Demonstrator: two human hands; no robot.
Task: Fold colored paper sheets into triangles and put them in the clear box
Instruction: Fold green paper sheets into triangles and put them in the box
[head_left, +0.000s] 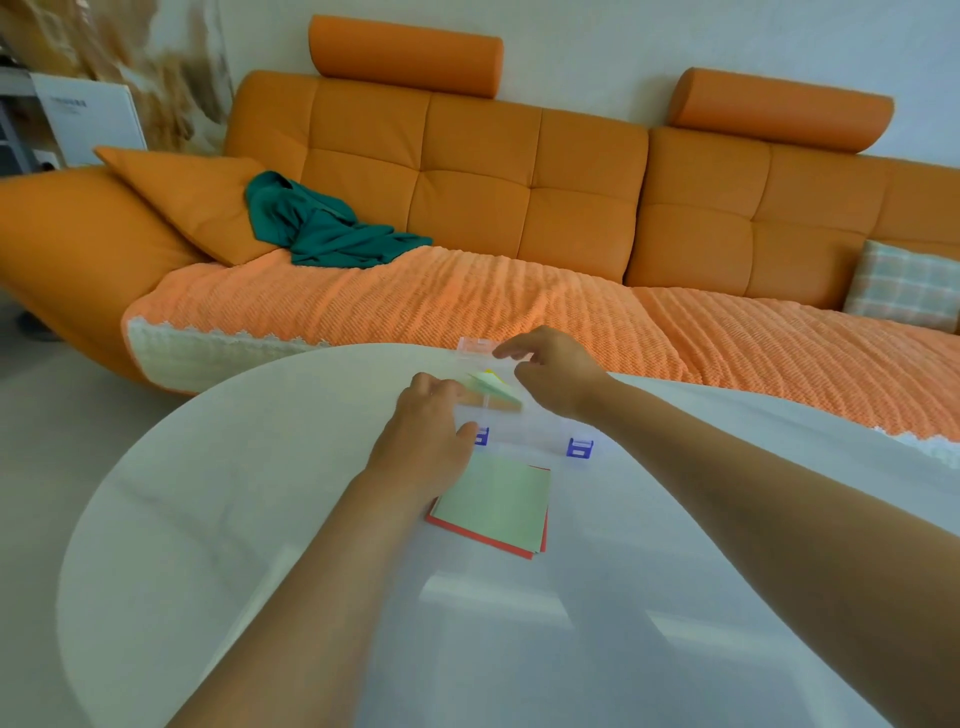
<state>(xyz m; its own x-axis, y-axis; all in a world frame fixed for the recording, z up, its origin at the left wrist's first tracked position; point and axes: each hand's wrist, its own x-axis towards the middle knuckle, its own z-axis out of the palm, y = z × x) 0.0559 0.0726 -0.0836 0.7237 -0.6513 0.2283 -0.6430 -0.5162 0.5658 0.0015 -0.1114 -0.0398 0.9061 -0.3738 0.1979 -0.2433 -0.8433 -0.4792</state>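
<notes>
My left hand (423, 415) pinches the green folded triangle (493, 391) at centre frame, over the clear box (524, 431), ready to drop in; its long edge runs left-right, tip toward lower right. My right hand (556, 374) is curled beside the box (grip too blurred to tell)
</notes>
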